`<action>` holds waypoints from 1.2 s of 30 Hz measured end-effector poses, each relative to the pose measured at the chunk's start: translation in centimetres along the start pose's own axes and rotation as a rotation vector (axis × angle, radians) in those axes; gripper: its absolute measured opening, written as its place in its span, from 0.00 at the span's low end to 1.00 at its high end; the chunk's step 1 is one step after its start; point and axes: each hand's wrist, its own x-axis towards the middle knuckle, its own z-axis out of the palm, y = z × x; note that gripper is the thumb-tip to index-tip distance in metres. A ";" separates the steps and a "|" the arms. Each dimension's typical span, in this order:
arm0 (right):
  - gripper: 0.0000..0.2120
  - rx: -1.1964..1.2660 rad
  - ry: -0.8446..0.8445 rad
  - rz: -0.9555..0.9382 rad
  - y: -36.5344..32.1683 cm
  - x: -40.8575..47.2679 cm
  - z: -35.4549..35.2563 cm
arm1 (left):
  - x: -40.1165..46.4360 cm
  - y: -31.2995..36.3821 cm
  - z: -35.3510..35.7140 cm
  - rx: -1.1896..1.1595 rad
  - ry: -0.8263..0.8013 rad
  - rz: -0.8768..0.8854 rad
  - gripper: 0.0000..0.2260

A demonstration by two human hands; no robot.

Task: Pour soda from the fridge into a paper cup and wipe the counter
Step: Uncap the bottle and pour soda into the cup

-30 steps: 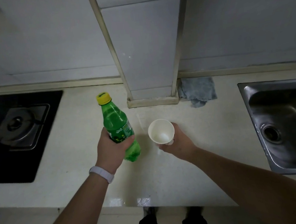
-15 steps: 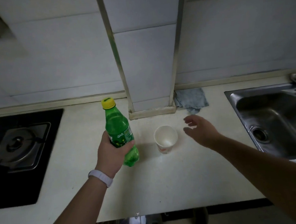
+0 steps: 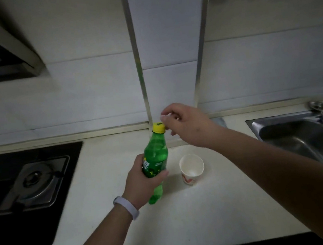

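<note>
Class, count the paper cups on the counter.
1. The cup stands upright on the counter, right of the bottle. None seems hidden.

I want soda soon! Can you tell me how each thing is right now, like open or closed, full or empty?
Soda bottle: upright, held, liquid level unclear.
Yellow cap: on the bottle.
Paper cup: upright on the counter, empty.
Left hand: grips the bottle's middle.
Right hand: fingers curled beside the cap, contact unclear.
Sink: no water seen.
Stove burner: no flame.
</note>
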 end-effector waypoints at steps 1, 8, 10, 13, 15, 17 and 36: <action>0.14 -0.064 -0.012 -0.004 -0.9 0.0 0.0 | -0.2 0.1 -0.1 0.022 -0.006 0.017 0.21; 0.25 -0.512 -0.095 0.075 -2.7 0.2 0.0 | -0.1 0.1 -0.8 0.198 -0.042 0.097 0.21; 0.25 -0.579 -0.101 0.085 -2.7 0.3 0.2 | 0.0 0.2 -0.7 0.231 -0.053 0.117 0.22; 0.24 -0.641 -0.100 0.088 -2.5 0.6 0.5 | 0.4 0.2 -0.6 0.268 -0.064 0.131 0.25; 0.24 -0.655 -0.115 0.090 -2.5 0.7 0.6 | 0.6 0.1 -0.6 0.255 -0.083 0.136 0.26; 0.22 -0.661 -0.148 0.063 -2.7 0.8 0.6 | 0.7 -0.2 -0.6 0.213 -0.110 0.130 0.25; 0.10 -0.596 -0.492 -0.253 -5.0 1.6 -0.5 | 1.8 -1.8 -1.7 -0.132 -0.288 0.095 0.27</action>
